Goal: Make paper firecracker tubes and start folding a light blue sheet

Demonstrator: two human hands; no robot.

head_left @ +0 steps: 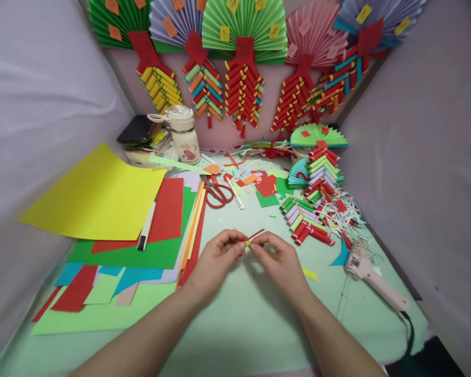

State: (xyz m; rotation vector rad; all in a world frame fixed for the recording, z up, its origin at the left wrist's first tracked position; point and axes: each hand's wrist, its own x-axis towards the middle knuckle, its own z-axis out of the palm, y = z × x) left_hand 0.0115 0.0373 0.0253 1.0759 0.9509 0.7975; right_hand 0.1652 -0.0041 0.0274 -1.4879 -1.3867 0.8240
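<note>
Over the middle of the table, my left hand [220, 259] and my right hand [280, 256] meet fingertip to fingertip. Both pinch a small piece of yellow paper [248, 244]. A thin red strip [255, 235] sticks out from it, up and to the right. Most of the yellow piece is hidden by the fingers. Beside my right hand a short yellow paper strip [309, 274] lies on the table. Red-handled scissors [218, 195] and a white pen-like tool [236, 193] rest beyond my hands.
Coloured paper sheets [97, 199] and a cutter knife [147, 226] lie at left. A bottle [185, 137] stands behind. Paper scraps [264, 184] cover the back. At right are paper firecracker rolls [311, 230] and a glue gun [376, 283] with its cord. Paper fans [244, 26] hang behind.
</note>
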